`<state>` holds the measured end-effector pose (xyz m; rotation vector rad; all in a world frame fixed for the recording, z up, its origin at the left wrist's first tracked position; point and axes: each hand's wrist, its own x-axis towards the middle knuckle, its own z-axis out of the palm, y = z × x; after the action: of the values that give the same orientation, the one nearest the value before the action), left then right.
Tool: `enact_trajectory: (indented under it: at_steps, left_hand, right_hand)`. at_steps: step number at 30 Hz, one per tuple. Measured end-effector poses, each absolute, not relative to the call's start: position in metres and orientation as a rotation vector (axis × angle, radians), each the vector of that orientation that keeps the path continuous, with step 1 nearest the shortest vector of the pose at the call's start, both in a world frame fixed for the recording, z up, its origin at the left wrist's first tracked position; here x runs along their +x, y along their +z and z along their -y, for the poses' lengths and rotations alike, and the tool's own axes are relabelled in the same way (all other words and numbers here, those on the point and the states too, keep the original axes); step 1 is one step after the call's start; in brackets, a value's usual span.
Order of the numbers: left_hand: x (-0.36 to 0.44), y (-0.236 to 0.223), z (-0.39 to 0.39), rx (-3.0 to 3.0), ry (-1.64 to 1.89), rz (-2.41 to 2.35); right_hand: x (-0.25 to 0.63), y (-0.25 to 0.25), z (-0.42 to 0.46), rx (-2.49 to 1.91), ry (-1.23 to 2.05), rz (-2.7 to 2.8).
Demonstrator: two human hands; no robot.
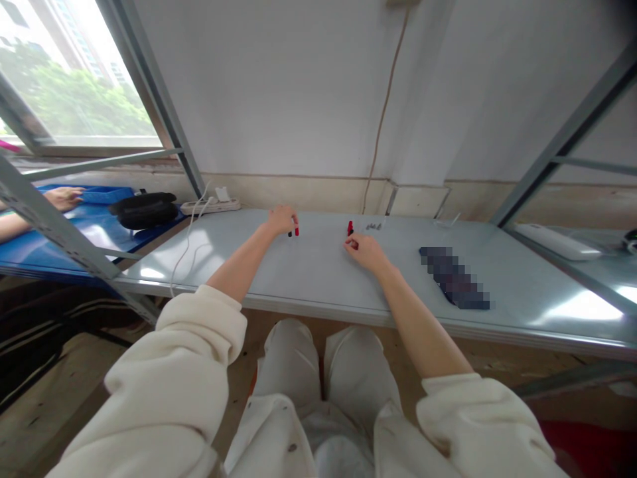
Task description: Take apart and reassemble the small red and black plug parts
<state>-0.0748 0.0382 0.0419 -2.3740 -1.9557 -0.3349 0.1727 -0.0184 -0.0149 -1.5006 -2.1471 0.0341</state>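
On the grey tabletop (313, 265), my left hand (282, 218) is lowered with its fingers curled down onto a small red piece (297, 232). A small black piece (290, 234) shows just beside it, partly behind the fingers. My right hand (367, 250) is closed in a pinch farther right; a bit of dark red shows at its fingertips, too small to name. Just beyond those fingertips lies another small red piece (350, 226) with a black part next to it. Several tiny grey metal-looking pieces (374, 226) lie to the right of that.
A dark, pixelated flat object (454, 277) lies right of my right arm. At the back left is a white power strip (212, 206) with a cable (189, 236) trailing over the front edge. Metal posts flank the table. Another person's hand (64, 198) is at the blue table left.
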Motion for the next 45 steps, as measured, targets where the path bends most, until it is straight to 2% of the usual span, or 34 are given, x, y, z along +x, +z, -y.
enact_trajectory:
  at_steps: [28,36,41,45]
  left_hand:
    - [-0.080,0.045,-0.034,-2.402,-0.281,1.939]
    - [-0.040,0.041,-0.014,-2.602,-0.532,1.531]
    - [0.001,0.013,-0.007,-2.923,-0.558,1.319]
    - [0.026,-0.005,-0.004,-2.811,-0.761,1.346]
  right_hand:
    - [0.174,-0.012,0.019,-1.523,0.024,2.145]
    - [0.188,-0.009,0.017,-1.986,0.029,1.755]
    - [0.189,-0.012,0.015,-2.084,0.084,1.756]
    - [0.185,-0.013,0.013,-2.085,0.045,1.793]
